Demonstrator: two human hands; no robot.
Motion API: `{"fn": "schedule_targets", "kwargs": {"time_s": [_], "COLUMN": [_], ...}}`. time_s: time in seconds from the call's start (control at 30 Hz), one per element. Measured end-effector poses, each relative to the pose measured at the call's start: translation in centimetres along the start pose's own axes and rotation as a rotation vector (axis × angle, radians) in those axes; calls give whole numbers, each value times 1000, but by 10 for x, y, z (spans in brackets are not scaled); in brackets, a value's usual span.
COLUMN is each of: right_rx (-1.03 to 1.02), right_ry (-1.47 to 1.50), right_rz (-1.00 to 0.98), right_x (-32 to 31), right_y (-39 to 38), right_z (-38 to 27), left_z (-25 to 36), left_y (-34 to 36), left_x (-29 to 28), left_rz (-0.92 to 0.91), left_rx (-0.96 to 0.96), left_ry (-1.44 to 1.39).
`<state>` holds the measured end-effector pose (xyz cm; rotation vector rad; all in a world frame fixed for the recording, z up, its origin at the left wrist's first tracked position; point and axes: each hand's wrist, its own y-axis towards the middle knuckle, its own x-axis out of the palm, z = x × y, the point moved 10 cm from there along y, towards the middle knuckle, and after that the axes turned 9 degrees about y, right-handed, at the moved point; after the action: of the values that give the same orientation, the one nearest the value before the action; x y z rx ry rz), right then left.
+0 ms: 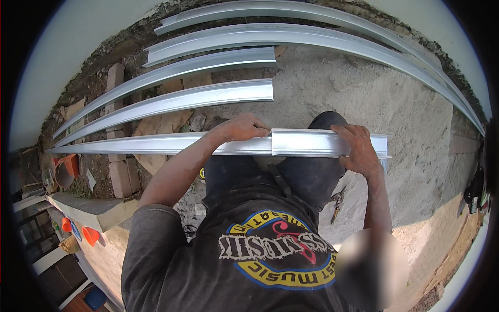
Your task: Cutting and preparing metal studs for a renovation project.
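A long silvery metal channel (176, 144) runs across my lap from the far left. A shorter metal channel piece (304, 142) lies over its right part, its left end making a step in front of my knees. My left hand (243, 128) is closed on the long channel's far edge, just left of that step. My right hand (358, 147) wraps over the short piece near its right end, fingers on the far edge and thumb on the near side. Whether the two pieces are nested or only stacked, I cannot tell.
Two metal channels (223, 92) end beyond my lap, and two longer channels (312, 35) curve along the far wall. Bricks (120, 179) prop the left ends. A hand tool (337, 208) lies on the concrete by my right leg. Orange pots (89, 236) stand lower left.
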<state>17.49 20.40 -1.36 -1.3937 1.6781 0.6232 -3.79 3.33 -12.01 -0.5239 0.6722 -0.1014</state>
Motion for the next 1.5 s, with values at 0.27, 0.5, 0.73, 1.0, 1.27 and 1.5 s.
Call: {"fn": "schedule_targets", "kwargs": {"time_s": [0.27, 0.5, 0.73, 1.0, 1.27, 1.5], "right_rx": [-2, 305, 873, 1121, 1557, 1668], "right_ry": [-2, -85, 171, 218, 322, 643], "right_rz": [23, 577, 1124, 923, 496, 303], "right_x": [-9, -92, -18, 108, 261, 406], "right_y": [2, -75, -228, -283, -355, -352], "right_z": [-1, 28, 176, 250, 243, 194], "left_z": [0, -4, 2, -10, -7, 0], "left_y": [6, 11, -3, 4, -2, -6], "left_x": [1, 5, -2, 7, 3, 2], "left_rz": [8, -25, -11, -133, -47, -62], "left_rx": [3, -41, -69, -155, -153, -157], "left_ry": [-22, -45, -81, 37, -30, -54]}}
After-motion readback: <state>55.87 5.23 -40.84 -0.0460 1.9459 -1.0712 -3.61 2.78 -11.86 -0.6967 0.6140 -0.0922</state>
